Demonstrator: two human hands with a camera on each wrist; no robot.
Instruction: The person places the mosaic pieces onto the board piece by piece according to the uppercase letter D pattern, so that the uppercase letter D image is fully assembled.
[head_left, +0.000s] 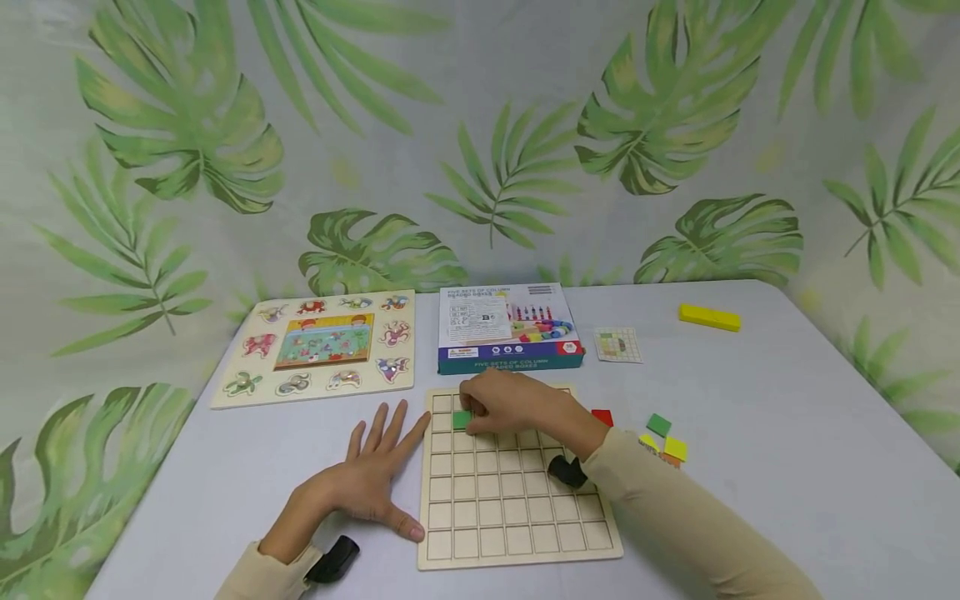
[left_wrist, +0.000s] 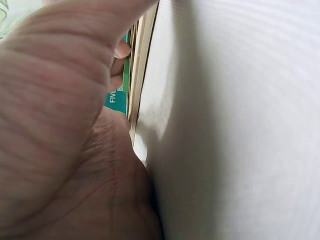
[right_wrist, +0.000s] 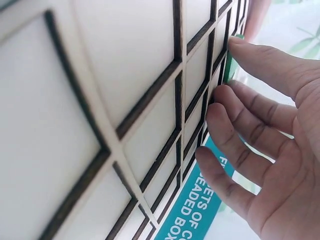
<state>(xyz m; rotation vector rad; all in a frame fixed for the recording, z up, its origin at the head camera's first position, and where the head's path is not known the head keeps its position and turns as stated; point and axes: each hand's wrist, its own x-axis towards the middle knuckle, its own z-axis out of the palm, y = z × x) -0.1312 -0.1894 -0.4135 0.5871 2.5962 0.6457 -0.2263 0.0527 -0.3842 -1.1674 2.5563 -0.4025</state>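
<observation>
A wooden grid board (head_left: pixel 517 542) lies flat before me. My right hand (head_left: pixel 510 404) reaches over its upper left part and pinches a green square tile (head_left: pixel 461 420) between thumb and forefinger, at a cell in the second column. In the right wrist view the tile (right_wrist: pixel 231 65) shows between those fingertips, while the other fingers curl loosely above the grid. My left hand (head_left: pixel 371 479) rests on the table along the board's left side, fingers spread, with the forefinger and thumb at its edge. From the left wrist, the palm (left_wrist: pixel 60 150) fills much of the view.
Right of the board lie a red tile (head_left: pixel 602 417), a green tile (head_left: pixel 659 425) and several yellow and orange ones. Behind stand a flat toy box (head_left: pixel 510 329), a small pattern card (head_left: pixel 618 345) and a yellow bar-shaped object (head_left: pixel 709 317). A sea-animal puzzle (head_left: pixel 322 346) lies back left.
</observation>
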